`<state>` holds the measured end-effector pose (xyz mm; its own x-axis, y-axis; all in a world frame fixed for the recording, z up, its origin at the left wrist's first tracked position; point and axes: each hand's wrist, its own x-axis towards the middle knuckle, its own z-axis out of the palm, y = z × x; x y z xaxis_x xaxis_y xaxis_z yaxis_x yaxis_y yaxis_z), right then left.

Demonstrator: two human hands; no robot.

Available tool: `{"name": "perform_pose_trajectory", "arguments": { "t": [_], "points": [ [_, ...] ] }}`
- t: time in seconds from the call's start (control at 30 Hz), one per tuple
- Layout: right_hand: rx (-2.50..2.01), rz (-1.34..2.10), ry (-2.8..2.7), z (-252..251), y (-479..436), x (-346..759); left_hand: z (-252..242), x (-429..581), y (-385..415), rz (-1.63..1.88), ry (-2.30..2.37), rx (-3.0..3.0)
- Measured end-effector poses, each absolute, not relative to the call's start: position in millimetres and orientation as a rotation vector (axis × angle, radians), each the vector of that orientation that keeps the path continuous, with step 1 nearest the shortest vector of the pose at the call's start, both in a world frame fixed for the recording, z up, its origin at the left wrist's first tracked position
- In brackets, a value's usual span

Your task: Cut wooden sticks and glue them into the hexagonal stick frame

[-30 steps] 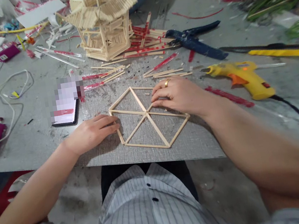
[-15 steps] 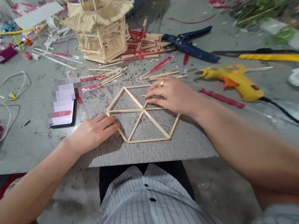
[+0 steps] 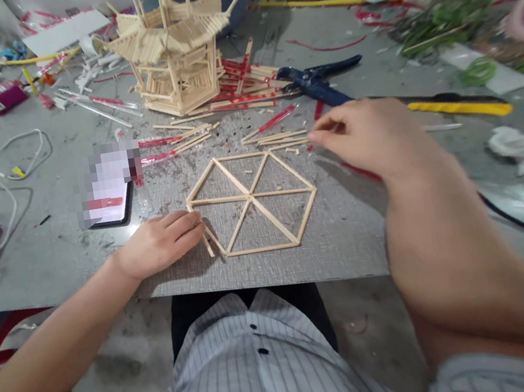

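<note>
While a hexagonal stick frame (image 3: 250, 196) with 6 spokes lies flat near the grey table's (image 3: 344, 246) front edge, the left hand (image 3: 162, 241) pinches a short stick (image 3: 209, 248) at the frame's left corner. Right hand (image 3: 369, 136): fingertips bunched beside loose sticks (image 3: 282, 136); cannot tell whether gripping. Stick pagoda model (image 3: 170, 37) behind.

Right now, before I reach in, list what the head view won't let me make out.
All in the head view:
Stick frame: part of its left side, hidden by the left hand.
Loose sticks: whether the right hand touches them, too small to tell.
Black cord: where it leads, hidden behind the right forearm.
Stick tower: top, cut off by the upper edge.
Phone: screen, blurred.
</note>
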<state>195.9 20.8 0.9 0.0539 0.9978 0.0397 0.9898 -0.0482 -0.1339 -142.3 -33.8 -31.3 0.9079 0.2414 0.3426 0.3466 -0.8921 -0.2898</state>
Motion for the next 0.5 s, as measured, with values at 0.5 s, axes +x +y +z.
{"name": "perform_pose_trajectory", "arguments": {
  "t": [0.5],
  "points": [
    [-2.813,0.286,-1.628,12,23,253,-33,-141,-37,-0.491,-0.440,-2.611]
  ]
}}
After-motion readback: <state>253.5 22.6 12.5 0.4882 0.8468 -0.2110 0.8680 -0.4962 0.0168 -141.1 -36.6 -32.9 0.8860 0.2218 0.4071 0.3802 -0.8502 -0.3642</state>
